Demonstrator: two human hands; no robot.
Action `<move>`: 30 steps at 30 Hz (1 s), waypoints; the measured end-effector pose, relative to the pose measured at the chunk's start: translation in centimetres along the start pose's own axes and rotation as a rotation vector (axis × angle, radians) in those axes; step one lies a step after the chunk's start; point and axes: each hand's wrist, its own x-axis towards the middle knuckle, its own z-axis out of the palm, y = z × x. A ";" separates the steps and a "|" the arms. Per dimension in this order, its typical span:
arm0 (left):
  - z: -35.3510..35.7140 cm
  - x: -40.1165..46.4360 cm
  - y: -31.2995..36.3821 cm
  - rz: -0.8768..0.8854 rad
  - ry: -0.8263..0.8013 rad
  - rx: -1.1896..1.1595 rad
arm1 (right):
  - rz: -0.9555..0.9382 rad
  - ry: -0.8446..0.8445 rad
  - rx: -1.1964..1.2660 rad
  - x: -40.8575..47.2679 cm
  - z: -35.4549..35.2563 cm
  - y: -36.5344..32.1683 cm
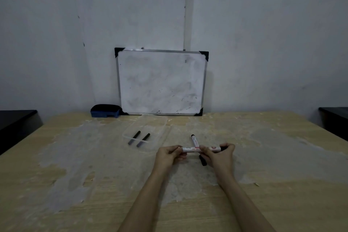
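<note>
Both hands hold one white marker (191, 149) level above the table. My left hand (167, 156) grips its left end, and my right hand (219, 154) grips its right end, where a black cap shows. Beneath them a second white marker (194, 140) lies on the table, pointing away from me, its black near end (203, 161) showing below my right hand. Two dark pens (139, 138) lie in a clear plastic tray (162, 124) to the left.
A small whiteboard (162, 83) leans against the wall at the back of the wooden table (94, 175). A blue eraser (105, 111) sits to its left. Dark furniture stands at the far left (17, 124) and far right (335, 120).
</note>
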 end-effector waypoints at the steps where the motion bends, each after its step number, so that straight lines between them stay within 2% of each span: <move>1: 0.0 0.0 0.0 -0.007 -0.006 0.010 | -0.003 0.005 -0.028 0.0 0.0 0.0; 7: 0.2 -0.1 0.2 -0.007 0.004 0.051 | -0.065 0.038 -0.133 -0.2 0.0 -0.3; 18: 0.1 -0.1 0.1 0.005 -0.014 0.052 | -0.029 0.015 -0.101 -0.4 0.1 -1.0; 21: 0.3 0.2 0.1 0.038 0.097 -0.042 | -0.117 -0.058 -0.133 -0.4 0.7 -1.9; 23: 0.7 0.2 0.0 0.039 0.218 -0.122 | -0.253 -0.103 -0.178 -1.0 1.7 -2.1; 25: 0.9 0.2 -0.2 0.055 0.306 -0.072 | -0.485 -0.084 -0.339 -1.9 2.5 -1.7; 27: 0.9 0.3 -0.5 0.092 0.365 0.046 | -0.672 -0.154 -0.553 -2.8 2.8 -1.0; 30: 1.0 0.4 -0.6 0.083 0.364 0.122 | -0.717 -0.365 -0.979 -3.2 3.6 0.3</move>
